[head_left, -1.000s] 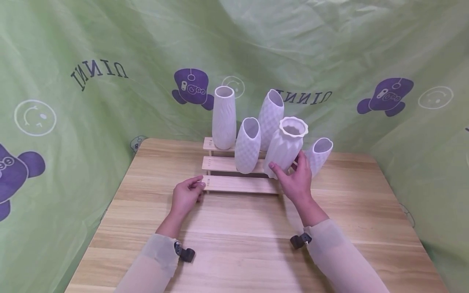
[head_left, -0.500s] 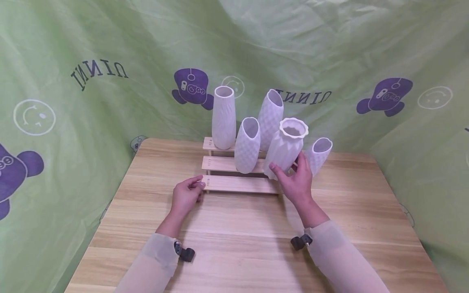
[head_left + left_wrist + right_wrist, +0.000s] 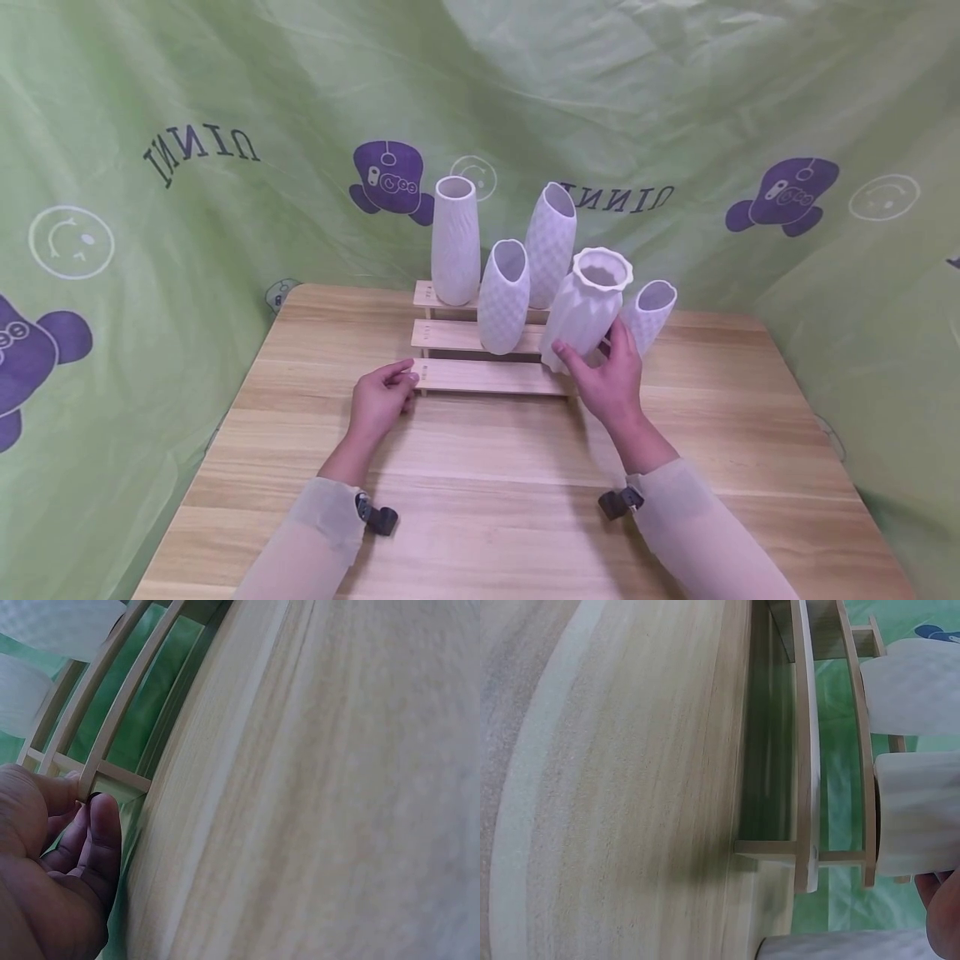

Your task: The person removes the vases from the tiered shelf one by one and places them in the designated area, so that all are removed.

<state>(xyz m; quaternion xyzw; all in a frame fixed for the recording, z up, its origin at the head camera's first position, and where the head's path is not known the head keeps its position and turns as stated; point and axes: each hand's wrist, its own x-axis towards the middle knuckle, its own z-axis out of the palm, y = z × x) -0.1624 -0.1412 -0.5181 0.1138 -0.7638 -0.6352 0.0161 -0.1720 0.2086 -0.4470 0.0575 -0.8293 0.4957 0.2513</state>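
When settling the scalloped vase (image 3: 581, 317) at the right end of the middle board (image 3: 447, 335), seemingly the step in hand, lower gently and level the base before loosening the grip. See the fingers of the right hand (image 3: 611, 379) clamped round the lower side, thumb across the front; cannot tell of full contact between base and board. Best to leave a gap from the diamond-patterned vase (image 3: 504, 300) on the same board, and to mind the knuckles near the slant-rimmed vase (image 3: 651, 312) on the worktop (image 3: 480, 492). With the left hand (image 3: 381, 402), fingers pinched on the left end of the lowest board (image 3: 487, 377), brace without lifting.
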